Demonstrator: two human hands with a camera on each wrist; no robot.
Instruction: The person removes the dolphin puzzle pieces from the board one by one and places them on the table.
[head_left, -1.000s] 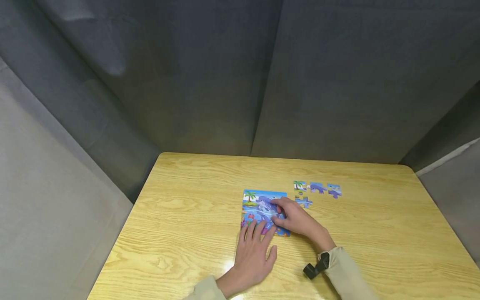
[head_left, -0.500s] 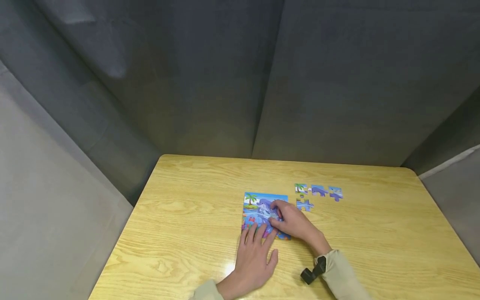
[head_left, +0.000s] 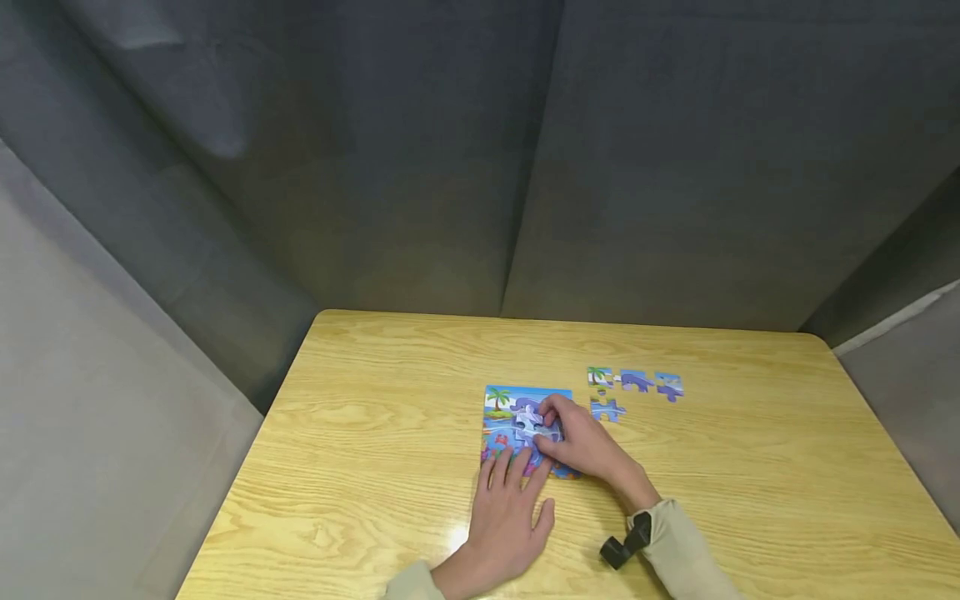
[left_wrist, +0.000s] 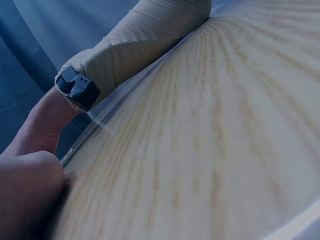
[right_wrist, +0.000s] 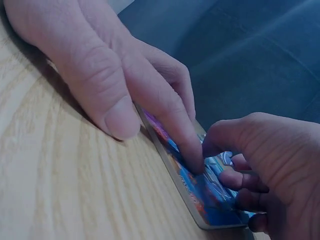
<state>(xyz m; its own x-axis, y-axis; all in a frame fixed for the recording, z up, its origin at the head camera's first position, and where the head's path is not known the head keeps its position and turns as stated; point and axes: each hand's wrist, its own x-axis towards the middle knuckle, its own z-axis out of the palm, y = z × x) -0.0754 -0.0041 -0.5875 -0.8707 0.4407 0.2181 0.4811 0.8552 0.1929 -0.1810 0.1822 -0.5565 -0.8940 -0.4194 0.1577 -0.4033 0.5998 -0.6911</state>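
A square jigsaw puzzle (head_left: 497,414) with a dolphin and palm picture lies on the table. My left hand (head_left: 504,521) rests its straight fingers on the puzzle's near edge, thumb apart on the wood. Above it to the right, my right hand (head_left: 588,443) pinches a blue and pale puzzle piece (head_left: 528,425) over the picture's middle; the piece sits askew against the picture around it. In the right wrist view, the curled right fingers (right_wrist: 250,175) hide most of that piece, and the puzzle's thick edge (right_wrist: 202,220) shows beneath.
Beyond the right hand lie several loose pieces: a palm piece (head_left: 599,377), a dolphin piece (head_left: 634,381), another dolphin piece (head_left: 669,385) and a blue piece (head_left: 606,409). A black wrist camera (head_left: 627,542) is strapped to the right sleeve. Dark curtains (head_left: 420,167) stand behind the wooden table (head_left: 375,450).
The right hand has moved slightly left over the puzzle, and a puzzle piece now shows askew at its fingertips. The left hand stays on the near edge. The loose pieces keep their places.
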